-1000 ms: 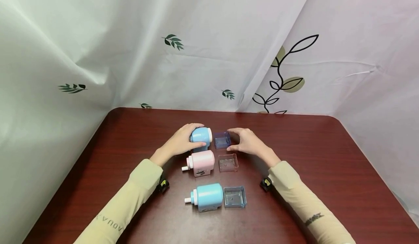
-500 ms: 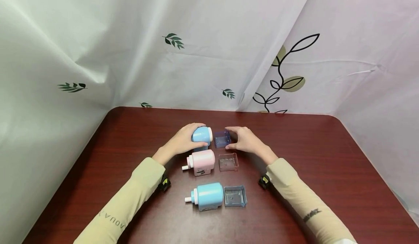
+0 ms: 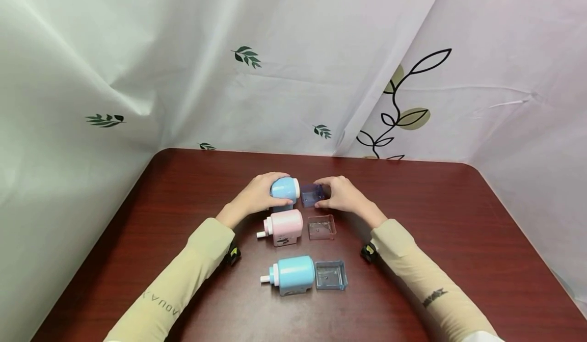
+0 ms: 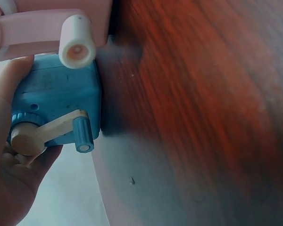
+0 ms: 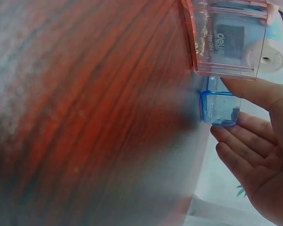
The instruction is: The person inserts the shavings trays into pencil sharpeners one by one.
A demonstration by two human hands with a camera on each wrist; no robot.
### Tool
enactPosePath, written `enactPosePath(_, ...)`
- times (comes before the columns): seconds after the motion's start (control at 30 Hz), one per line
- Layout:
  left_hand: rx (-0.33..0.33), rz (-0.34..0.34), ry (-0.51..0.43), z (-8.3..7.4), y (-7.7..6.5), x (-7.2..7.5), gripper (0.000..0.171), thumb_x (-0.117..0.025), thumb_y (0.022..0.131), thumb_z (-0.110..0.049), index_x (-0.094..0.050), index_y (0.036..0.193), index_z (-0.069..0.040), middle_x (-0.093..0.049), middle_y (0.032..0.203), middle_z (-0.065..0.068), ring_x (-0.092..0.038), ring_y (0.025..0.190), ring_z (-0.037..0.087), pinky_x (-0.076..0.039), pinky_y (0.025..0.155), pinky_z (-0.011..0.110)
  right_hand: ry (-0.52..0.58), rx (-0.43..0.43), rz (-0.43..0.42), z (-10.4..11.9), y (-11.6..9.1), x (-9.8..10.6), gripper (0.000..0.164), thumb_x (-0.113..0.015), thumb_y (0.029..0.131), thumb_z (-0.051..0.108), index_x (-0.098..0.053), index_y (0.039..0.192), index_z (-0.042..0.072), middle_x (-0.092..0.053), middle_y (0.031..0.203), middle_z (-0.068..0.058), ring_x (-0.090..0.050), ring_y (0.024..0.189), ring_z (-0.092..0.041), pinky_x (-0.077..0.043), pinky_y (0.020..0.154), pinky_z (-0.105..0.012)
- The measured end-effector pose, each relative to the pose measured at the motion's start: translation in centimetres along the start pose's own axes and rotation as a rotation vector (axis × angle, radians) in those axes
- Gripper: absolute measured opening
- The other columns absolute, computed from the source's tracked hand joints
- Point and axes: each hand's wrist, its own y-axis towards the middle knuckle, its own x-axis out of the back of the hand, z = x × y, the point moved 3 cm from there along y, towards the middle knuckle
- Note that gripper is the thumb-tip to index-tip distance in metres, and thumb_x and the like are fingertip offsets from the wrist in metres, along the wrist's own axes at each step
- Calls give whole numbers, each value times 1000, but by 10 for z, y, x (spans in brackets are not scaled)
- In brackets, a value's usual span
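Note:
My left hand (image 3: 254, 195) grips a light blue crank pencil sharpener (image 3: 283, 187) lying at the back of the row, thumb on its near side. In the left wrist view, the sharpener's crank handle (image 4: 82, 134) points toward the camera. My right hand (image 3: 347, 198) holds a clear blue shavings tray (image 3: 312, 196) by its opposite sides, thumb on the near side and fingers on the far side. A small gap separates this tray from the sharpener's white-rimmed end. Nearer to me lie a pink pencil sharpener (image 3: 287, 226) and its clear pink tray (image 3: 321, 228).
Closest to me, another blue pencil sharpener (image 3: 295, 272) lies beside a clear blue-grey tray (image 3: 331, 274). Everything rests on a dark red wooden table (image 3: 426, 204). A white patterned curtain (image 3: 284, 102) hangs behind the table's back edge.
My right hand has edged left, its thumb and fingers now farther over the blue tray's sides. My left hand and the blue sharpener have shifted slightly right.

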Motion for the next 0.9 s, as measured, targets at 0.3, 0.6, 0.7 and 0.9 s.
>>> enactPosePath(0.3,-12,-6,10,-1,1,0,66,-73,72,-45,-51,126,-13,-58,117,7,-54,91,17,-49,75,39,-1,-12,-9,0,0,0,55,-79,67,28,-61,113,4,-65,102,-10,-59,81,-13,-51,73,-34)
enactPosePath(0.6,-49,-7,43,-4,3,3,64,-73,71,-44,-53,123,-10,-62,109,6,-56,87,15,-50,73,36,-30,-2,-24,0,2,0,53,-79,67,29,-62,110,5,-67,97,-9,-58,77,-11,-50,69,-32)
enactPosePath(0.7,-44,-3,53,-4,3,3,65,-73,72,-45,-53,123,-10,-62,109,6,-56,87,15,-50,74,37,-30,-7,-22,1,2,0,53,-78,67,30,-62,110,5,-67,96,-8,-58,76,-11,-50,68,-31)
enactPosePath(0.9,-41,-5,63,-4,1,2,66,-72,73,-44,-52,124,-9,-61,113,7,-56,88,16,-50,75,37,-34,-3,-20,1,4,-2,51,-78,67,30,-63,109,6,-67,93,-7,-57,73,-10,-49,66,-30)
